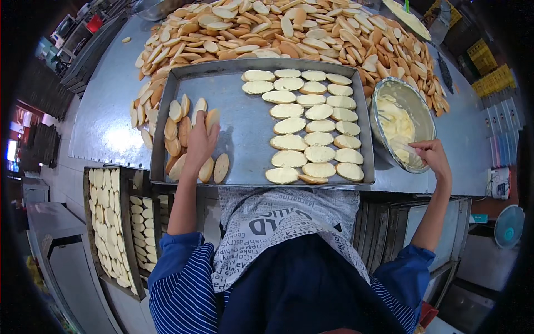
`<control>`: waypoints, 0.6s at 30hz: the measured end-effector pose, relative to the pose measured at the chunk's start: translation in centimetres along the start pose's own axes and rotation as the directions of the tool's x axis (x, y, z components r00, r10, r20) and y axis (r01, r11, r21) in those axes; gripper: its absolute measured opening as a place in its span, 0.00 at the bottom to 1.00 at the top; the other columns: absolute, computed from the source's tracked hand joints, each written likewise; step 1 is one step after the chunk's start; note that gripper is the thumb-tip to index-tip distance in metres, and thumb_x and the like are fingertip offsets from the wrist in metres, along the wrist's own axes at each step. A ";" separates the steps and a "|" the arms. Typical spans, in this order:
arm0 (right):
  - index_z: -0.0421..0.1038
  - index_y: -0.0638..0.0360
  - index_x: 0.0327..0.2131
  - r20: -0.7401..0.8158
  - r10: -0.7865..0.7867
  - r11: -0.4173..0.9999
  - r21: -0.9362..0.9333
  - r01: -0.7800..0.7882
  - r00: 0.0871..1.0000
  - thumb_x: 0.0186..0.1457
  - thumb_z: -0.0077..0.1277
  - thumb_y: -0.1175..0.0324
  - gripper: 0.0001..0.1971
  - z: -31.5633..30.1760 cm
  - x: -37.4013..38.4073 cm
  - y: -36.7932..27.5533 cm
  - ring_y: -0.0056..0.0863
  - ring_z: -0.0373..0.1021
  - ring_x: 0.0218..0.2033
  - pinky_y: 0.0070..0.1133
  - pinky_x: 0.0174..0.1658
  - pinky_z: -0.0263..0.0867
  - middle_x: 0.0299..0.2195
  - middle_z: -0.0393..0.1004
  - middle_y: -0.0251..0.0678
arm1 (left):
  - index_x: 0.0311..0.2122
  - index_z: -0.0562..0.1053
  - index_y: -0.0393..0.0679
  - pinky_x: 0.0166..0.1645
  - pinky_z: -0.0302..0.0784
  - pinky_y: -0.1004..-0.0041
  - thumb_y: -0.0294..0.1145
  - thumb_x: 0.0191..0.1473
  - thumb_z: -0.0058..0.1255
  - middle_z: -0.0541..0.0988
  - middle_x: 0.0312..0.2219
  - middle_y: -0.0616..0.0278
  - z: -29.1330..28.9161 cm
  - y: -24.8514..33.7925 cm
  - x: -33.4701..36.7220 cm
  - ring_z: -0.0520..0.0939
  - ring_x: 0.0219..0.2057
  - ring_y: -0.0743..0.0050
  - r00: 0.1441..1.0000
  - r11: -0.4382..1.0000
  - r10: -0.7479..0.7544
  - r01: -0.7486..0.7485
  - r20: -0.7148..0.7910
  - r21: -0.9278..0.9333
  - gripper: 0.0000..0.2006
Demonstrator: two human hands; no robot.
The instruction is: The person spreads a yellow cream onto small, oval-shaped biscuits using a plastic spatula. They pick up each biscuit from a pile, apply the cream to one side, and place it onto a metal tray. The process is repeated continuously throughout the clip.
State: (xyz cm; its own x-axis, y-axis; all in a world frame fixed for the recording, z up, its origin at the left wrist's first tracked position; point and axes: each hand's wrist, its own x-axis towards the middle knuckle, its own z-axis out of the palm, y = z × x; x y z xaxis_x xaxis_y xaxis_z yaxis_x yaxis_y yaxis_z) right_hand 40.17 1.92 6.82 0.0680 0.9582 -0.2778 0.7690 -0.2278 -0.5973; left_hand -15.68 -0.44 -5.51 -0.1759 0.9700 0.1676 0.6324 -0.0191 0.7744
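My left hand [201, 143] is at the left side of a large metal baking tray [239, 150], its fingers closed around an oval bread slice [212, 119]. Several uncoated slices [171, 129] lie loosely about that hand inside the tray. Rows of slices coated with pale cream [290, 142] fill the tray's right side. At the right, my right hand [435, 158] pinches a pale, translucent spreader [409, 148], whose far end dips into the cream [396, 121] in a metal bowl [429, 119]. The bowl tilts toward me, close against the tray's right wall.
A big heap of bread slices [267, 33] covers the far part of the metal table [105, 111]. Below left, trays of coated slices [108, 228] stand in a rack. A dark-handled tool [445, 72] lies at the far right, near another container of cream [409, 18].
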 end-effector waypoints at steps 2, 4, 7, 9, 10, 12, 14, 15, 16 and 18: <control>0.78 0.62 0.36 -0.064 0.061 0.992 0.114 -0.054 0.996 0.47 0.47 0.81 0.13 -0.3 -0.4 0.3 0.13 0.56 0.15 0.15 0.19 0.54 0.16 0.70 0.28 | 0.42 0.61 0.42 0.35 0.73 0.69 0.34 0.57 0.45 0.74 0.30 0.55 0.6 0.4 0.1 0.77 0.29 0.62 0.985 0.936 -0.112 0.149 0.133 -0.318 0.12; 0.78 0.63 0.37 -0.159 0.078 0.985 0.166 -0.051 0.984 0.48 0.47 0.80 0.12 -0.2 -0.8 1.6 0.12 0.54 0.13 0.14 0.18 0.50 0.15 0.69 0.27 | 0.44 0.60 0.43 0.36 0.74 0.71 0.37 0.61 0.40 0.73 0.31 0.56 1.3 2.1 0.3 0.77 0.29 0.66 0.942 0.795 -0.216 0.322 0.256 -0.514 0.12; 0.77 0.63 0.37 -0.050 0.094 0.975 0.208 -0.082 0.994 0.49 0.47 0.80 0.12 -0.1 -1.8 1.9 0.12 0.54 0.13 0.14 0.17 0.51 0.15 0.68 0.26 | 0.47 0.59 0.43 0.39 0.75 0.71 0.44 0.63 0.33 0.73 0.35 0.57 1.5 4.5 0.2 0.77 0.31 0.68 0.865 0.556 -0.307 0.501 0.396 -0.663 0.15; 0.77 0.62 0.38 -0.135 0.126 0.966 0.240 -0.091 0.983 0.50 0.47 0.78 0.12 0.2 -2.5 1.5 0.12 0.55 0.13 0.14 0.18 0.51 0.15 0.67 0.26 | 0.49 0.59 0.43 0.41 0.75 0.71 0.48 0.63 0.30 0.72 0.37 0.55 2.3 3.8 0.3 0.77 0.33 0.67 0.843 0.389 -0.222 0.538 0.490 -0.748 0.20; 0.77 0.62 0.39 -0.177 0.144 0.962 0.256 -0.095 0.974 0.50 0.47 0.78 0.12 0.4 -2.9 1.1 0.12 0.55 0.14 0.13 0.18 0.51 0.15 0.67 0.25 | 0.53 0.58 0.40 0.43 0.76 0.69 0.50 0.63 0.29 0.71 0.41 0.53 2.7 3.7 0.3 0.76 0.37 0.65 0.839 0.377 -0.177 0.541 0.515 -0.752 0.23; 0.76 0.61 0.40 -0.233 0.152 0.922 0.383 -0.053 0.961 0.51 0.48 0.75 0.12 1.3 -3.8 0.7 0.11 0.55 0.15 0.12 0.18 0.49 0.16 0.67 0.25 | 0.55 0.56 0.38 0.46 0.75 0.67 0.49 0.63 0.29 0.70 0.43 0.51 3.7 4.6 0.0 0.76 0.40 0.61 0.823 0.339 -0.148 0.564 0.549 -0.753 0.25; 0.75 0.61 0.41 -0.249 0.133 0.876 0.482 0.004 0.959 0.52 0.49 0.73 0.13 2.7 -4.4 -0.4 0.11 0.56 0.15 0.12 0.19 0.48 0.17 0.67 0.25 | 0.58 0.53 0.34 0.51 0.74 0.65 0.47 0.63 0.30 0.68 0.48 0.47 4.0 6.2 -0.3 0.74 0.46 0.56 0.793 0.278 -0.081 0.599 0.603 -0.751 0.27; 0.75 0.61 0.42 -0.245 0.113 0.852 0.523 0.033 0.963 0.52 0.50 0.72 0.13 4.1 -4.7 -1.1 0.10 0.56 0.16 0.11 0.19 0.47 0.17 0.67 0.25 | 0.58 0.53 0.34 0.52 0.73 0.65 0.47 0.63 0.31 0.68 0.48 0.48 4.4 7.1 -0.3 0.73 0.48 0.58 0.797 0.233 -0.050 0.595 0.602 -0.769 0.27; 0.74 0.61 0.43 -0.240 0.088 0.825 0.561 0.065 0.967 0.52 0.50 0.70 0.14 5.6 -4.7 -1.7 0.10 0.56 0.16 0.11 0.19 0.46 0.18 0.67 0.25 | 0.58 0.54 0.34 0.52 0.72 0.65 0.47 0.63 0.32 0.67 0.49 0.48 4.8 8.1 -0.7 0.73 0.49 0.59 0.803 0.186 -0.022 0.588 0.595 -0.787 0.27; 0.73 0.62 0.45 -0.153 0.042 0.748 0.660 0.070 0.987 0.53 0.51 0.69 0.15 8.4 -4.8 -3.1 0.10 0.56 0.17 0.11 0.19 0.45 0.20 0.68 0.26 | 0.58 0.54 0.36 0.55 0.69 0.67 0.46 0.62 0.36 0.67 0.50 0.51 5.5 9.1 -1.0 0.69 0.52 0.62 0.800 0.075 0.065 0.592 0.596 -0.802 0.27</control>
State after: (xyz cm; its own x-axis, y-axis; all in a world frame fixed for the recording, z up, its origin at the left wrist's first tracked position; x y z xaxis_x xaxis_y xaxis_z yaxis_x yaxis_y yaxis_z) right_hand 32.11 -3.41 3.68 0.1968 0.9629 -0.1848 0.1602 -0.2175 -0.9628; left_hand -5.57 -0.25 -1.99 0.3505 0.9193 -0.1790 -0.6618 0.3784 0.6472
